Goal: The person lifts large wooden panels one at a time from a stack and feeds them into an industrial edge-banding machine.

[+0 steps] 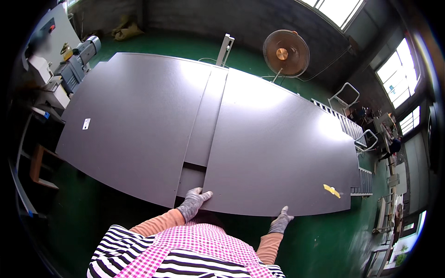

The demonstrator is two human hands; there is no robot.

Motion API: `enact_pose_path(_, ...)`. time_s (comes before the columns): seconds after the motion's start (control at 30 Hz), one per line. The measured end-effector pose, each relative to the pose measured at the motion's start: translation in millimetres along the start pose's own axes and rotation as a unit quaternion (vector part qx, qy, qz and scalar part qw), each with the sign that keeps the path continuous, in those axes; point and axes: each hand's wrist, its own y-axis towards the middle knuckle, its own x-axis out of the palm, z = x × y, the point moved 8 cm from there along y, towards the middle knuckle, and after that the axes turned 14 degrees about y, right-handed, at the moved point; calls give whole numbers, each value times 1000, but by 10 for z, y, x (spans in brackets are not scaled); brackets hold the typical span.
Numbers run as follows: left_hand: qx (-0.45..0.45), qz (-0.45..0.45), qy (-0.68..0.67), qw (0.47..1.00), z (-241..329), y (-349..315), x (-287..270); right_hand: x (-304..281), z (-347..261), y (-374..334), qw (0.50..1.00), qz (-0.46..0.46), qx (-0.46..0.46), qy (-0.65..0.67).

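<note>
A large dark grey panel (pixel 278 148) lies on the right, its near edge facing me. My left hand (pixel 194 202), in a grey glove, is closed at the panel's near left corner, with the thumb on top. My right hand (pixel 281 220), gloved too, grips the near edge further right; its fingers are mostly hidden below the edge. To the left lies a second grey panel (pixel 134 125) with a small white label (pixel 86 123). Between the two, a lower grey board (pixel 204 125) shows in the gap, with a dark slot near my left hand.
A round fan (pixel 286 53) stands beyond the panels, beside a metal post (pixel 225 50). Roller conveyors (pixel 340 121) run along the right. A grey motor (pixel 85 51) on a machine is at the far left, above a brown frame (pixel 42 167). A yellow strip (pixel 332 190) lies on the right panel.
</note>
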Motion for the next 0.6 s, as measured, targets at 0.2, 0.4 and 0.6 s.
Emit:
enact_pose_path(0.2,-65,84,-47,993,-268,-228,-250,61,243,-302,996,-12,65,62)
enact_pose_path(0.4,-64,118,-177,975,-482,-282,-288,159,197,-594,997,-24,67,41)
enact_pose_path(0.6,-136,60,-240,959,-503,-582,-216,143,175,-722,994,-34,90,51)
